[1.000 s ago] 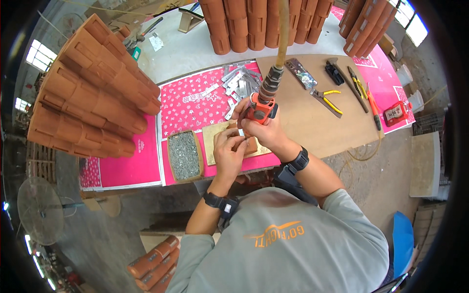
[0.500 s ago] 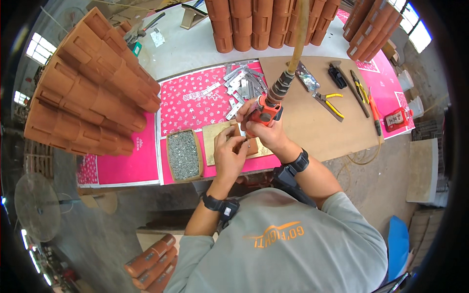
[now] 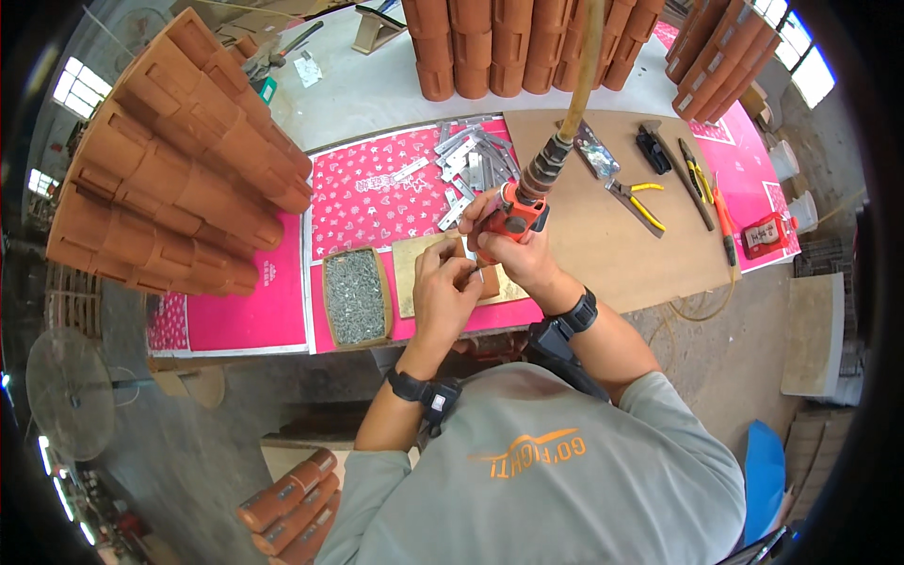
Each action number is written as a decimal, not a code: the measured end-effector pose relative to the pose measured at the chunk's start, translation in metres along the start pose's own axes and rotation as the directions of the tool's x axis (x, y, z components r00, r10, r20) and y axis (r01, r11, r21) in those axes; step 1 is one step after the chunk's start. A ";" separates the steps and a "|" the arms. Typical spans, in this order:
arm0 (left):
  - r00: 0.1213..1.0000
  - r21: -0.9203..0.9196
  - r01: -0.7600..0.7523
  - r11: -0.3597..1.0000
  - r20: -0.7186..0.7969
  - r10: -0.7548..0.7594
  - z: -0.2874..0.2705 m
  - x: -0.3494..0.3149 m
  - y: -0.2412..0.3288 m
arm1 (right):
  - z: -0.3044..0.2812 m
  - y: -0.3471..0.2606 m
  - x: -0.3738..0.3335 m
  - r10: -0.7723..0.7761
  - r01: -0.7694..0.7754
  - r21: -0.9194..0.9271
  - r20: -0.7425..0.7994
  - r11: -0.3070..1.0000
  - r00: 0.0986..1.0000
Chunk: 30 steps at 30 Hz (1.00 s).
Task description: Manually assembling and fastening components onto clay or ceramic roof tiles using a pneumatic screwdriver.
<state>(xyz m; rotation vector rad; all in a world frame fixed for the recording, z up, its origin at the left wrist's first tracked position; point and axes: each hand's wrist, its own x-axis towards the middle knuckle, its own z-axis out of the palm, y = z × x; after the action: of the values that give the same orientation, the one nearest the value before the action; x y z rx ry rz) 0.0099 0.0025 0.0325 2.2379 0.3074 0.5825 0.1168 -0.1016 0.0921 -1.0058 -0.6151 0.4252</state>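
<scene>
While your right hand point(image 3: 521, 254) wraps the orange driver point(image 3: 511, 220), your left hand point(image 3: 444, 290) touches the brown block point(image 3: 490, 282) on the tan board point(image 3: 406, 275); can't tell that hand's grip. Left: grainy metal fasteners point(image 3: 355, 297). Beyond: pink sheet point(image 3: 344, 218), white print point(image 3: 384, 183).

Glaring windows point(image 3: 814, 77), dark distorted edges
</scene>
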 end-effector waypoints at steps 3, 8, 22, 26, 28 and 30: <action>1.000 -0.001 0.001 1.000 0.001 -0.001 0.002 -0.003 -0.001 | 0.002 -0.001 0.001 -0.005 0.005 0.024 0.005 1.000 1.000; 1.000 0.002 0.008 1.000 -0.026 -0.008 0.003 -0.003 -0.001 | -0.001 -0.001 0.003 -0.021 0.023 -0.045 0.044 0.999 0.999; 1.000 -0.009 0.008 1.000 -0.002 -0.008 0.000 -0.003 0.001 | 0.003 -0.002 0.003 0.031 -0.031 0.022 0.008 0.999 1.000; 0.999 -0.030 0.001 1.000 0.047 0.001 -0.002 -0.005 -0.003 | 0.001 -0.002 0.002 0.057 -0.058 0.036 0.027 0.998 0.998; 0.997 -0.054 -0.060 0.997 0.046 0.062 -0.007 -0.007 0.001 | -0.001 -0.001 0.000 0.038 -0.035 -0.051 0.055 0.998 0.998; 0.992 -0.077 -0.118 0.990 0.044 0.121 -0.010 -0.010 0.001 | 0.002 -0.001 0.000 0.028 -0.026 -0.042 0.045 0.999 0.999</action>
<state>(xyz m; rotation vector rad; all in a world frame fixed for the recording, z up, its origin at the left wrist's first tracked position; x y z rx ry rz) -0.0035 0.0044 0.0357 2.2056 0.1252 0.5914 0.1156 -0.1012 0.0938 -1.0468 -0.6536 0.4614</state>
